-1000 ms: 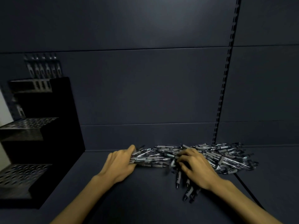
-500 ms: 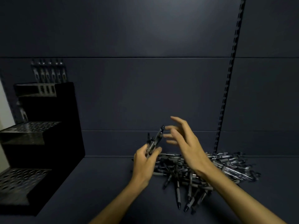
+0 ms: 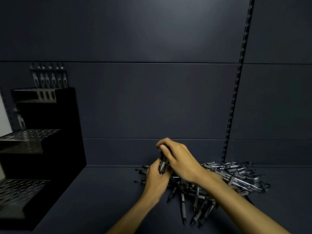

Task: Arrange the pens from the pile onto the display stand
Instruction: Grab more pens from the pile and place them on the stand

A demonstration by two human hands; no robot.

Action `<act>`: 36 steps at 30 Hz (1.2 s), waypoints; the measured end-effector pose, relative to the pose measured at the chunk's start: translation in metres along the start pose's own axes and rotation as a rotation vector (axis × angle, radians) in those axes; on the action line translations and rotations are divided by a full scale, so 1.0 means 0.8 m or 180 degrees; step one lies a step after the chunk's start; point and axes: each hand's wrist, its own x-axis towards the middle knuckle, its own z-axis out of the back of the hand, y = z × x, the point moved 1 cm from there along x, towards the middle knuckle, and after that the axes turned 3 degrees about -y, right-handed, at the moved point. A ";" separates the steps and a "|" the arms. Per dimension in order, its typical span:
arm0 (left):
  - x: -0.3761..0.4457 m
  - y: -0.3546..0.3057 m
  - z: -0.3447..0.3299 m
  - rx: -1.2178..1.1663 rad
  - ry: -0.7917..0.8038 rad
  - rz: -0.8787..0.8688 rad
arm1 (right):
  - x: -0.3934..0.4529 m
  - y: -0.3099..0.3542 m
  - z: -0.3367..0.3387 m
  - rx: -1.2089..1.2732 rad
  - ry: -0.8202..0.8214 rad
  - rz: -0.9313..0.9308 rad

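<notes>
Head view: the left hand grips a small bunch of pens from below, fingers curled round the lower ends, while the right hand closes over the upper ends, thumb on top. The two-handed hold looks meant to square the bunch before it is carried. The bunch stands nearly upright, long axis vertical and leaning slightly away; which end is the tip cannot be told. It is held just above the left edge of the pile, whose pens lie flat, pointing many ways. The stand sits well apart at left, a row of pens already in its top tier.
</notes>
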 end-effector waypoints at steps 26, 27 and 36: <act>0.003 0.050 -0.010 0.0247 -0.0086 0.0322 | -0.024 -0.032 -0.031 -0.0002 0.0571 -0.0487; 0.005 0.050 -0.008 0.0235 -0.0157 0.0439 | -0.026 -0.036 -0.027 0.0020 0.0439 -0.0557; 0.024 0.004 -0.016 0.1010 -0.0294 0.0587 | -0.037 -0.052 0.001 0.0294 -0.0041 -0.1104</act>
